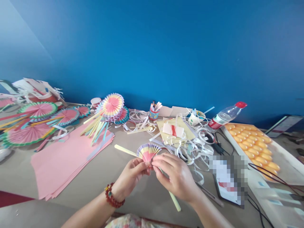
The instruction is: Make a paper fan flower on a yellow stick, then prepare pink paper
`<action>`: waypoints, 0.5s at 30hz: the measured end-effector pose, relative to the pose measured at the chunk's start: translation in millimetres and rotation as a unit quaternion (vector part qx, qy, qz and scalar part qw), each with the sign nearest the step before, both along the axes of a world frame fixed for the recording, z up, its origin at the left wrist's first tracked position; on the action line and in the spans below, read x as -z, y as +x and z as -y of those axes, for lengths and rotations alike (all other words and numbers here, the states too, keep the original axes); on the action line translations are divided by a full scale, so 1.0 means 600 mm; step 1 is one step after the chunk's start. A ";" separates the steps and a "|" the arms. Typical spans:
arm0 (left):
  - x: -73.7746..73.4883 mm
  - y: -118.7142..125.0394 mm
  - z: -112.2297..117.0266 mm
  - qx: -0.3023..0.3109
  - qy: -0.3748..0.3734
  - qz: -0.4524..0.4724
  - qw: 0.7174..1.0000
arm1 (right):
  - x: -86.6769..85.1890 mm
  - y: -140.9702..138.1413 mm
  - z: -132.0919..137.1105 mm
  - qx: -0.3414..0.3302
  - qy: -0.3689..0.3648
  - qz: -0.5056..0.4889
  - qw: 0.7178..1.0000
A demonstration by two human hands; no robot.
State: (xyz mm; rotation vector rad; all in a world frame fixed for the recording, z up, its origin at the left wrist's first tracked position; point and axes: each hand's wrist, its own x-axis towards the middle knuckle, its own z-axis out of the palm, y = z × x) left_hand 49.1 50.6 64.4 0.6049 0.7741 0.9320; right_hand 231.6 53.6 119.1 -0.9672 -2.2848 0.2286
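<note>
As they meet above the surface [106, 166], the left hand [131, 177] and right hand [177, 179] each close a fingertip grip on the base of a pleated paper fan [148, 151]. The fan opens away from both hands, its pale stick [123, 150] slanting from far left to near right.

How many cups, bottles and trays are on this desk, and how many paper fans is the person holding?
Small pleated pink-and-purple paper fan, pinched between left hand and right hand: 1
Cups: blue pen-filled cup, white paper cup, red-rimmed cup: 3
Clear plastic bottle, red cap: 1
White tray of orange ovals: 1
Total: 6
</note>
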 end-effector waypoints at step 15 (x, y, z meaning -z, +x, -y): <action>-0.007 0.000 0.000 -0.026 0.047 -0.099 0.994 | 0.004 -0.002 -0.003 0.016 -0.077 -0.047 0.996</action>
